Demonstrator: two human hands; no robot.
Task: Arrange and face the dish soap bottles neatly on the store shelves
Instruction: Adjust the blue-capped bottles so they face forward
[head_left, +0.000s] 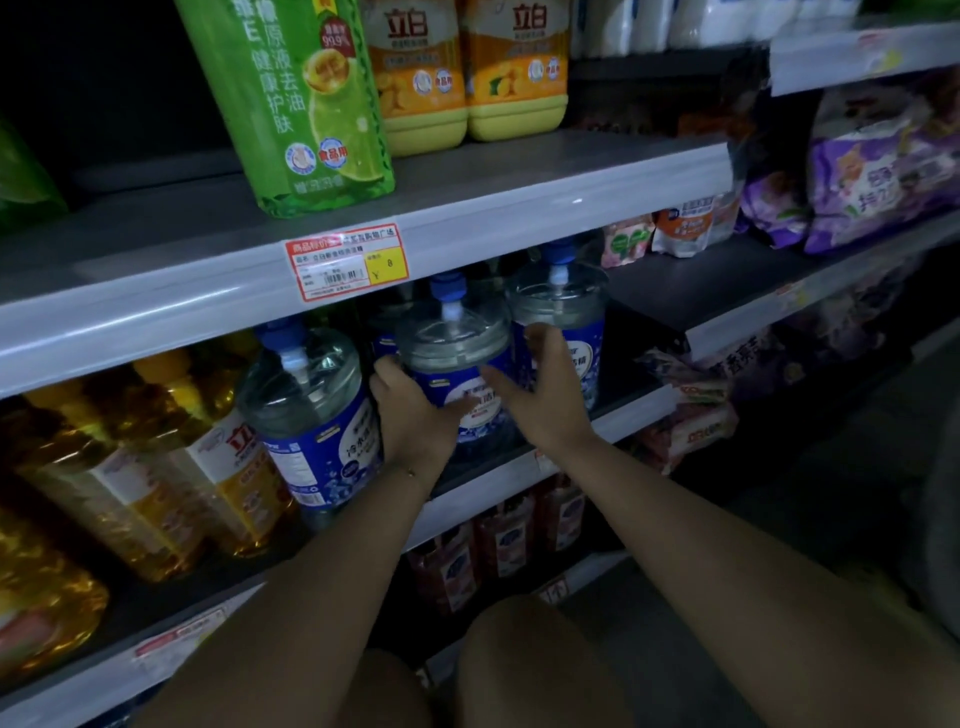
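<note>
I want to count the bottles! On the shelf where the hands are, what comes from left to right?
Yellow bottles → left blue-label bottle → left hand → middle blue-label bottle → right hand → right blue-label bottle.

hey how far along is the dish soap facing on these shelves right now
Looks done: the two orange bottles on the upper shelf stand upright, labels forward. In hand: the left hand grips the middle blue-label bottle, with the right hand open against it. Left: the left blue-label bottle sits turned and tilted, and the green bottle leans.
</note>
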